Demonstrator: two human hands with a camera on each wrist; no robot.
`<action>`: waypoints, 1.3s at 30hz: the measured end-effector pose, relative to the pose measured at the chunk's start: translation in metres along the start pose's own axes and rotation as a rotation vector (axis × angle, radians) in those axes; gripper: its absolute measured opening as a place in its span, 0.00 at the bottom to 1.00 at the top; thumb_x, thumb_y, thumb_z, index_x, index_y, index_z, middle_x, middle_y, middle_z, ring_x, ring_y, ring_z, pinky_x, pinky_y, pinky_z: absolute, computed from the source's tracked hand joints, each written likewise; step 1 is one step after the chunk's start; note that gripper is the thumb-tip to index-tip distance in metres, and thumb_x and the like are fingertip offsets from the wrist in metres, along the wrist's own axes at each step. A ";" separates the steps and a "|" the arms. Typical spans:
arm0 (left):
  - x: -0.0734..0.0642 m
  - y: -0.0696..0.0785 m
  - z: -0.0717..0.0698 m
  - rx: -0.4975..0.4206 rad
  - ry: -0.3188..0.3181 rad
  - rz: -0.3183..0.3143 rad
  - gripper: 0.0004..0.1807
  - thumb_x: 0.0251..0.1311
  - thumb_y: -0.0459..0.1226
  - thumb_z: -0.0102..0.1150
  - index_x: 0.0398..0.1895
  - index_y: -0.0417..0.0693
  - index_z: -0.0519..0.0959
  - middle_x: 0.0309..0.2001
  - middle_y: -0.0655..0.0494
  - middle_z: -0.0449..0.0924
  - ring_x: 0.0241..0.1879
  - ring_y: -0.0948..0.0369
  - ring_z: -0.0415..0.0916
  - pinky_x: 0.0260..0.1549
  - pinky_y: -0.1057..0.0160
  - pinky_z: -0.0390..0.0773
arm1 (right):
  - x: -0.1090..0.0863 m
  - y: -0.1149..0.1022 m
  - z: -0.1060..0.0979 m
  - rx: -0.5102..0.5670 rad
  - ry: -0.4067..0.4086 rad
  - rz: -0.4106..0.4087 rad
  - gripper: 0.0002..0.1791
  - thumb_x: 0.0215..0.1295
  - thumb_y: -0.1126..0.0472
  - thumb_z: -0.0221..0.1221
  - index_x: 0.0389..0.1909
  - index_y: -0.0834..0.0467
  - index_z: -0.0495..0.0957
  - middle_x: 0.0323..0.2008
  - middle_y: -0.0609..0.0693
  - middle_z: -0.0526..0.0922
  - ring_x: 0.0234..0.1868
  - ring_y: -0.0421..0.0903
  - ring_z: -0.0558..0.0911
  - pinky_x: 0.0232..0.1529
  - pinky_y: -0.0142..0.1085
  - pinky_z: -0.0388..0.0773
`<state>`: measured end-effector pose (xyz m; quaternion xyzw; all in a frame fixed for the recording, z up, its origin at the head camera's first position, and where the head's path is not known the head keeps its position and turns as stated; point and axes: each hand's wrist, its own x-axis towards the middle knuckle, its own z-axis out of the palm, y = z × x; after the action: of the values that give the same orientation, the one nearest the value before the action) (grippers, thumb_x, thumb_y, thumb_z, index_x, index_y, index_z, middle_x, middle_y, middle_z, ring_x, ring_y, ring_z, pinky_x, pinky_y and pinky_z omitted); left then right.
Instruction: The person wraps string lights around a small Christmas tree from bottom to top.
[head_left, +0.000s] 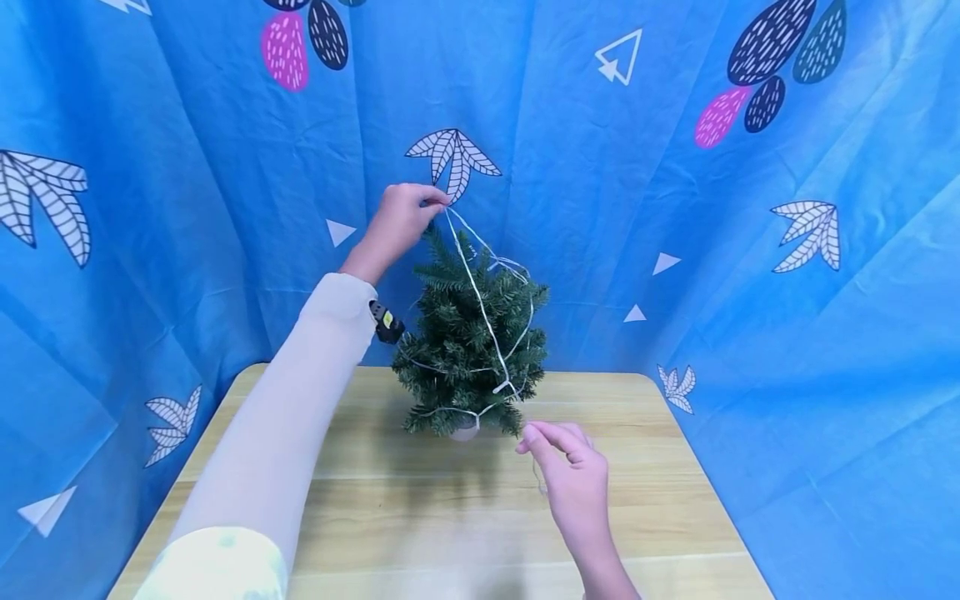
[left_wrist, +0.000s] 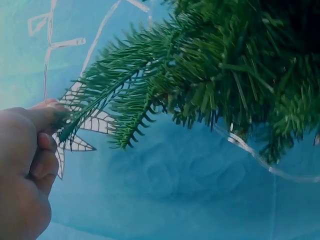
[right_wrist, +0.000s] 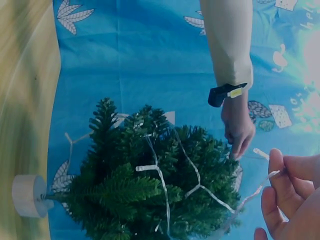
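Observation:
A small artificial Christmas tree (head_left: 457, 333) stands upright towards the back of the table. A string of lights (head_left: 478, 296) with clear wire and small white bulbs is draped around its branches. Above the treetop, my left hand (head_left: 401, 218) pinches a raised loop of the wire. In the left wrist view, the fingertips of that left hand (left_wrist: 25, 165) also meet the tip of a green branch (left_wrist: 107, 82). My right hand (head_left: 576, 479), in front of the tree at its lower right, pinches another stretch of the string between thumb and fingers; a thin wire end hangs below it.
The tree has a pale round base (right_wrist: 29, 195) on the light wooden table (head_left: 375, 517). Blue patterned cloth (head_left: 600, 208) hangs behind and at both sides of the table. A dark device (head_left: 386, 323) is strapped at my left wrist.

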<state>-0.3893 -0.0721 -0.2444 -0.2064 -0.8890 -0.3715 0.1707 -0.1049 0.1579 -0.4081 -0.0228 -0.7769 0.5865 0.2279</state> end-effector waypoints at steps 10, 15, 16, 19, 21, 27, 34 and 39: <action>-0.007 -0.009 -0.008 -0.277 0.063 -0.100 0.14 0.70 0.41 0.61 0.53 0.47 0.86 0.57 0.54 0.84 0.52 0.61 0.78 0.46 0.64 0.75 | -0.006 -0.009 0.007 0.003 -0.021 -0.008 0.06 0.63 0.53 0.69 0.25 0.43 0.87 0.36 0.41 0.85 0.49 0.41 0.77 0.53 0.36 0.69; -0.012 -0.011 -0.010 -0.318 0.102 -0.117 0.13 0.69 0.43 0.62 0.51 0.49 0.87 0.56 0.55 0.84 0.52 0.62 0.77 0.46 0.64 0.75 | -0.009 -0.011 0.010 0.012 -0.037 -0.031 0.07 0.63 0.52 0.69 0.25 0.42 0.87 0.36 0.41 0.85 0.50 0.41 0.77 0.54 0.36 0.69; -0.013 -0.012 -0.010 -0.318 0.111 -0.112 0.13 0.70 0.43 0.62 0.51 0.49 0.87 0.55 0.55 0.84 0.51 0.62 0.77 0.45 0.64 0.75 | -0.009 -0.011 0.011 0.014 -0.041 -0.035 0.06 0.63 0.52 0.69 0.26 0.42 0.87 0.35 0.41 0.85 0.50 0.41 0.77 0.54 0.37 0.70; -0.019 -0.017 -0.008 -0.321 0.135 -0.091 0.13 0.70 0.43 0.61 0.51 0.49 0.86 0.54 0.54 0.84 0.47 0.62 0.76 0.40 0.65 0.74 | -0.011 -0.011 0.012 0.019 -0.051 -0.043 0.07 0.63 0.53 0.69 0.26 0.42 0.87 0.36 0.40 0.85 0.50 0.41 0.77 0.53 0.38 0.70; -0.026 -0.021 -0.006 -0.325 0.149 -0.077 0.13 0.70 0.43 0.62 0.51 0.48 0.86 0.53 0.53 0.84 0.42 0.61 0.74 0.37 0.65 0.72 | -0.012 -0.011 0.012 0.022 -0.058 -0.046 0.07 0.63 0.53 0.69 0.25 0.42 0.86 0.36 0.40 0.85 0.50 0.41 0.77 0.54 0.37 0.69; -0.046 -0.032 0.003 -0.331 0.177 -0.033 0.14 0.70 0.45 0.61 0.51 0.49 0.86 0.51 0.53 0.83 0.37 0.58 0.70 0.34 0.63 0.70 | -0.013 -0.010 0.014 0.029 -0.069 -0.061 0.07 0.64 0.55 0.69 0.26 0.42 0.86 0.36 0.41 0.85 0.51 0.41 0.77 0.57 0.36 0.68; -0.058 -0.038 0.010 -0.311 0.227 0.024 0.13 0.69 0.43 0.62 0.50 0.47 0.86 0.47 0.53 0.81 0.35 0.57 0.68 0.31 0.62 0.68 | -0.015 -0.009 0.017 0.027 -0.082 -0.065 0.07 0.64 0.54 0.69 0.25 0.42 0.86 0.36 0.40 0.85 0.51 0.41 0.78 0.58 0.36 0.69; -0.065 -0.039 0.012 -0.253 0.256 0.083 0.13 0.69 0.42 0.62 0.51 0.47 0.85 0.46 0.53 0.80 0.32 0.57 0.68 0.28 0.63 0.67 | -0.014 -0.010 0.018 0.023 -0.085 -0.069 0.07 0.64 0.53 0.68 0.26 0.42 0.86 0.35 0.41 0.84 0.49 0.41 0.77 0.56 0.36 0.69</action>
<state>-0.3546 -0.1037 -0.3050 -0.2139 -0.7970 -0.4961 0.2702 -0.0973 0.1341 -0.4077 0.0314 -0.7795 0.5875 0.2151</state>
